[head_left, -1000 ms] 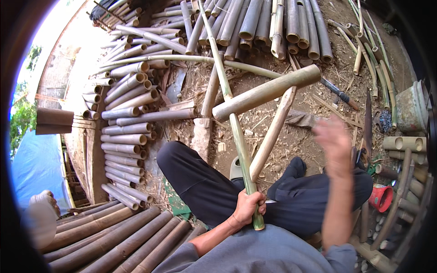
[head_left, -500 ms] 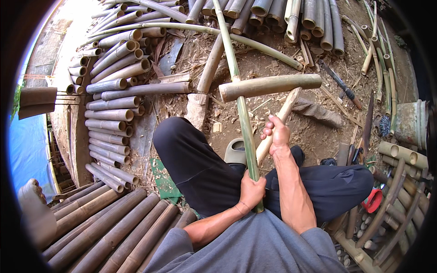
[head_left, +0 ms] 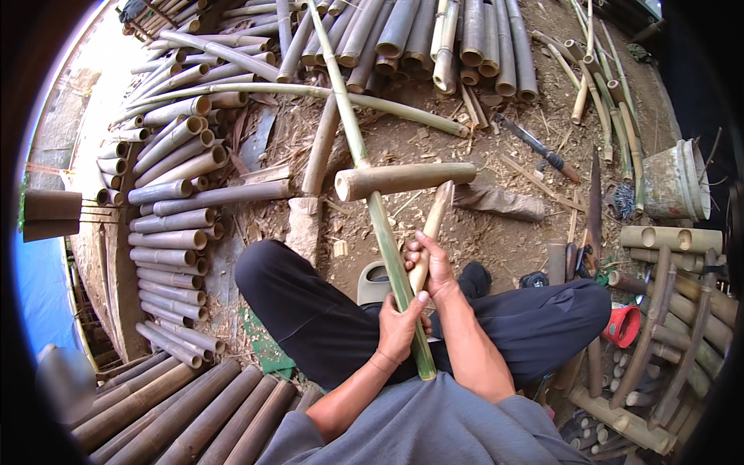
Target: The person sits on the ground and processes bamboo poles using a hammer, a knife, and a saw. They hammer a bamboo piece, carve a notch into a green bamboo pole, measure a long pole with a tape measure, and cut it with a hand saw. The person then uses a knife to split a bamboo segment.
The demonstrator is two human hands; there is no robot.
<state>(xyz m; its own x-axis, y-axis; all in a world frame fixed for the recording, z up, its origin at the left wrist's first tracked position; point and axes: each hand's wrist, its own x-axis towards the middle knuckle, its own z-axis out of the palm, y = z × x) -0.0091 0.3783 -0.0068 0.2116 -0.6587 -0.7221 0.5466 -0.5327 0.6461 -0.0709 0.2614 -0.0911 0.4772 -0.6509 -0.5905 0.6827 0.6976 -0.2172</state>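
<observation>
My left hand (head_left: 398,329) is closed round the lower part of a long green bamboo pole (head_left: 390,240), its thumb pointing up. The pole leans away from my lap toward the far stacks. Farther up, a short, thick bamboo tube (head_left: 411,180) sits crosswise on the pole; whether the pole runs through it or behind it I cannot tell. Just right of the pole, my right hand (head_left: 435,267) grips a pale wooden stick (head_left: 434,221). The stick's upper end reaches the tube's underside, and its lower end comes close to my left thumb.
Cut bamboo tubes (head_left: 174,240) lie stacked at left, with more tubes (head_left: 418,39) at the far side. A long-handled blade (head_left: 542,147) rests on the dirt floor. At right are a whitish bucket (head_left: 674,182), a red container (head_left: 621,325) and a bamboo rack (head_left: 666,333).
My left hand has shifted up the pole and its thumb has lifted. My right hand has drawn the stick closer to the pole. The whole view has moved slightly.
</observation>
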